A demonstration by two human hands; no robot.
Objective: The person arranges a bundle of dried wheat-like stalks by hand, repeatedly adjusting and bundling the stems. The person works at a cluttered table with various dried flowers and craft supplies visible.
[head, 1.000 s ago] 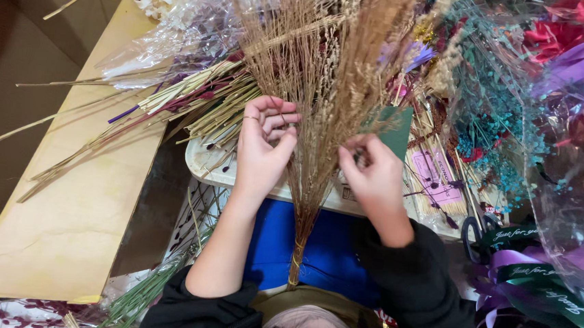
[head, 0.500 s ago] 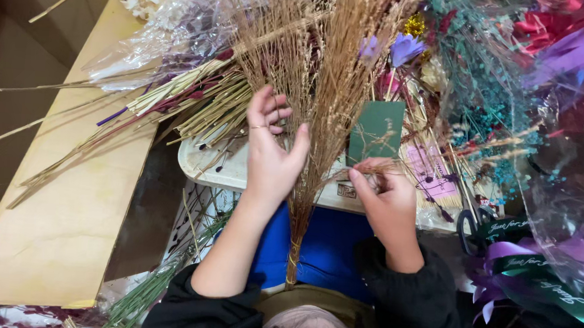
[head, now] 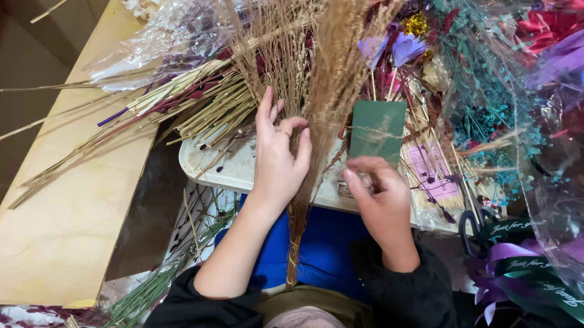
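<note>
A bunch of dried tan grass (head: pixel 315 83) stands upright in front of me, its stems gathered low over my lap. My left hand (head: pixel 278 153) rests against the left side of the bunch, thumb and forefinger pinching a stalk. My right hand (head: pixel 379 194) is to the right of the stems and grips the lower edge of a dark green card (head: pixel 378 130), held upright. Both hands hover over a white tray (head: pixel 230 170) strewn with loose stalks.
A long tan cardboard sheet (head: pixel 62 216) lies on the left under yellow-green stems (head: pixel 173 104). Teal dried flowers (head: pixel 491 109), cellophane and purple blooms (head: pixel 399 48) crowd the right. Black scissors (head: pixel 471 224) and dark green and purple ribbons (head: pixel 538 270) lie at lower right.
My left hand moved from cupping the bunch to pinching a stalk. My right hand dropped a little and turned the green card to face me, clear of the grass.
</note>
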